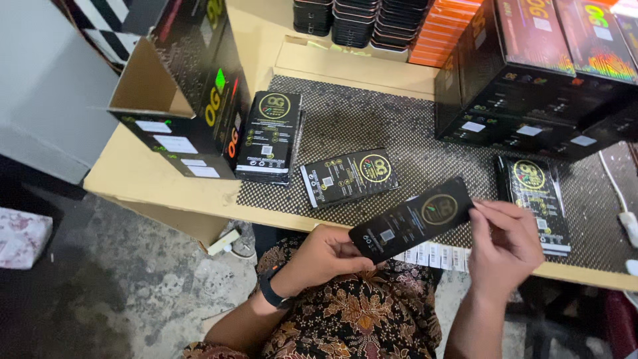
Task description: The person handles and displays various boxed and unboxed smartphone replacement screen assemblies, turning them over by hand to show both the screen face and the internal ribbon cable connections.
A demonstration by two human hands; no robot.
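Midway, the left hand and right hand gripped one flat black box by its ends above a strip of barcode labels; three similar boxes lay on the mat, more stacked behind.

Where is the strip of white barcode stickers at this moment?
In the head view, the sticker strip lies at the table's near edge, just below the black flat box held between both hands.

Left hand and right hand raised together, fingers curled in a pinching grip.
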